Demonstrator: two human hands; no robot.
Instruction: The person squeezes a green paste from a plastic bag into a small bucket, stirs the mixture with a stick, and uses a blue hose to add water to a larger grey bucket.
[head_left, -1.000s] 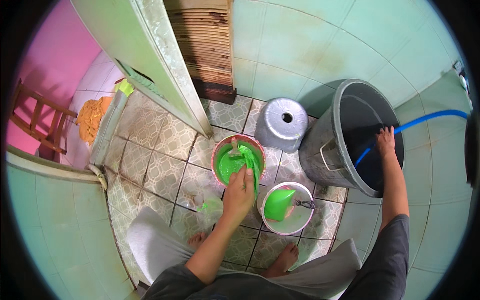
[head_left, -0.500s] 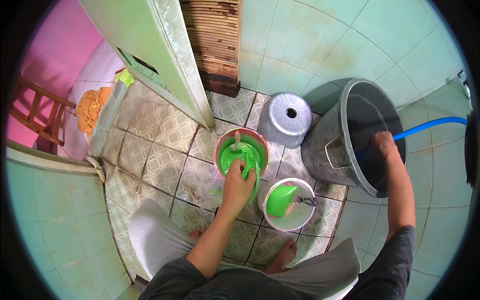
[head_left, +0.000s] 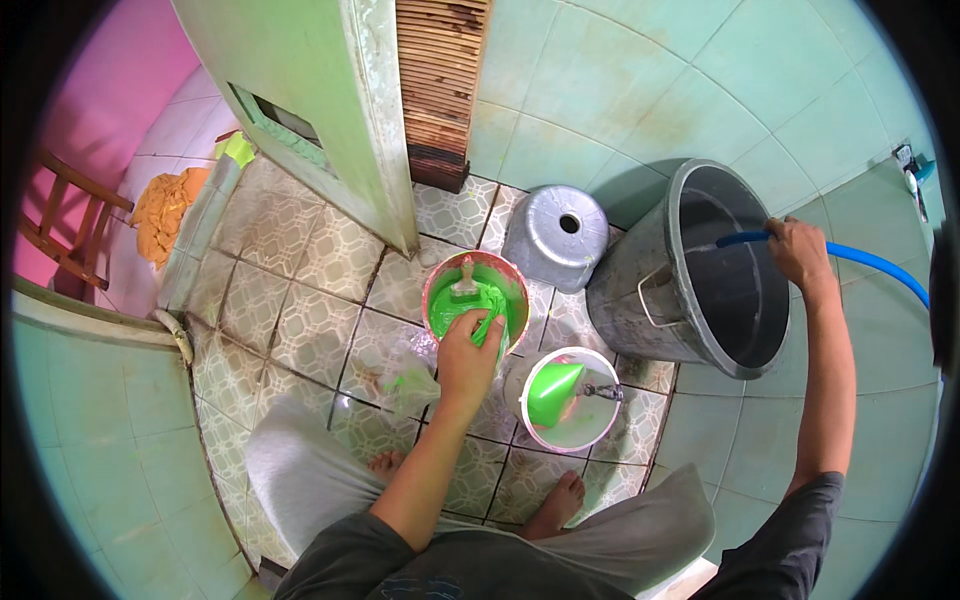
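Observation:
My left hand [head_left: 468, 362] is closed on a crumpled green-smeared plastic bag [head_left: 493, 306], over the near side of a reddish bucket [head_left: 524, 325] of green paint. A paintbrush [head_left: 465, 284] stands in that paint, its handle toward the far rim. My right hand [head_left: 800, 250] grips a blue hose [head_left: 880, 272] at the right side of a large grey bin [head_left: 640, 325]; the hose's end points into the bin. Between my hands, a white pail [head_left: 540, 440] contains a bright green cone-shaped piece [head_left: 552, 394] and a dark, shiny fitting [head_left: 603, 392] that I cannot identify.
An upturned silver-grey pot [head_left: 545, 240] with a hole sits behind the buckets, beside the bin. A pale green door [head_left: 375, 150] stands ajar at the far left. Clear plastic with green smears [head_left: 410, 388] lies on the tiled floor [head_left: 300, 320] near my feet.
My right hand has come up out of the bin, lifting the hose's end to near the bin's mouth. My left hand has kept its hold on the plastic bag, now lower over the paint.

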